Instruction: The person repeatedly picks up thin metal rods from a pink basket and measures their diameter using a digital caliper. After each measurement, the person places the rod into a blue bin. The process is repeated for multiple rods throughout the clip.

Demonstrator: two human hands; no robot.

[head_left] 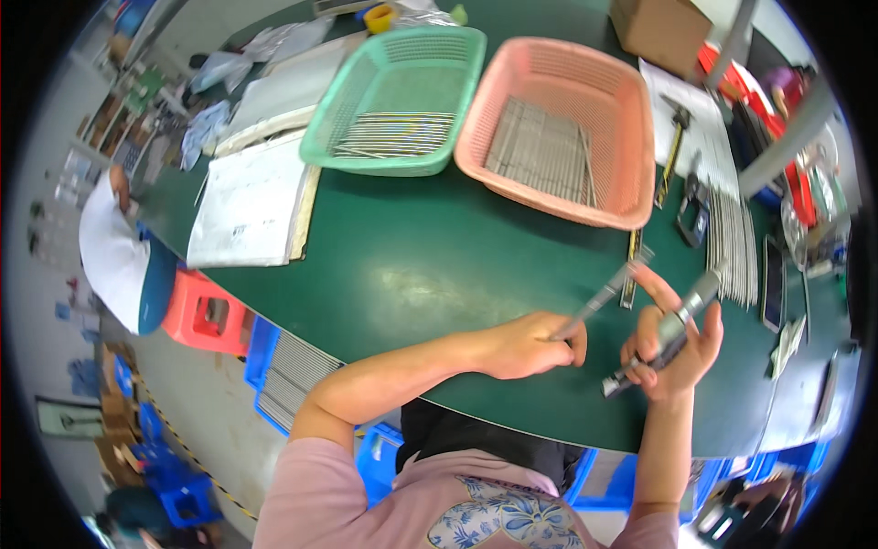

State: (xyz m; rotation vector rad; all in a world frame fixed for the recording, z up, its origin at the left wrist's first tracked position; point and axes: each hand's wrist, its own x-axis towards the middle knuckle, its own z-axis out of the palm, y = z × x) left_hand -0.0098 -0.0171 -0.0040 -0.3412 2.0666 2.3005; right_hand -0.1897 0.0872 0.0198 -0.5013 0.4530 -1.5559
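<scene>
My left hand (532, 346) is closed around a few thin metal rods (599, 300), blurred by motion, that slant up to the right. Their upper ends come close to the outstretched index finger of my right hand (675, 352). That hand grips a silver-and-black micrometer (681, 320), tilted with its thick silver barrel pointing up and right. Both hands are above the front part of the green table (412, 284). Beyond them, a pink basket (631, 197) holds a layer of grey rods (540, 151). To its left, a green basket (393, 165) contains shiny rods (398, 134).
Papers (247, 206) lie on the left of the table. At right are a caliper (675, 137), a black gauge-like tool (693, 212), a row of rods (732, 242) and a phone (774, 284). A cardboard box (658, 37) stands behind. Another person (114, 252) is at far left.
</scene>
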